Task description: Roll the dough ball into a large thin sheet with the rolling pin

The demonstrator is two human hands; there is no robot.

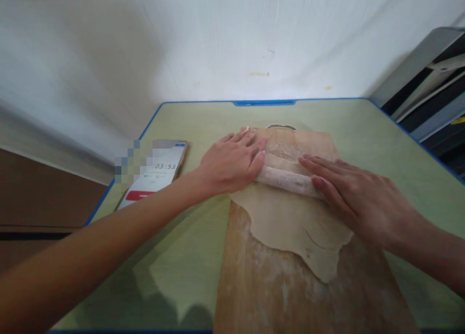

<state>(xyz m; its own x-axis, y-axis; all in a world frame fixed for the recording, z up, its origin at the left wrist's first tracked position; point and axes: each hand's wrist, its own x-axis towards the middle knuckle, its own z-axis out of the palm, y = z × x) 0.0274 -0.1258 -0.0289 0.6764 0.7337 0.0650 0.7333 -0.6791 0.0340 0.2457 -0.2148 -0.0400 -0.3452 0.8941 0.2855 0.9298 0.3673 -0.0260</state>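
A flour-dusted rolling pin [286,179] lies crosswise on a thin, uneven sheet of dough [290,220]. My left hand [232,162] rests over the pin's left end, its fingers stretched forward and its thumb near the pin. On the other end lies my right hand [352,196], palm down with extended fingers pointing left. Both pin ends are hidden under the hands. Beneath the dough is a floured wooden cutting board [261,285]. The dough has a ragged near edge, with a pointed flap and a crease toward the right.
Left of the board, a phone [165,155] showing a timer lies on the green table [196,218] with blue edging. A metal handle [281,126] sits at the board's far end. A white wall [218,43] stands behind, and a grey-and-black frame [428,77] leans at right.
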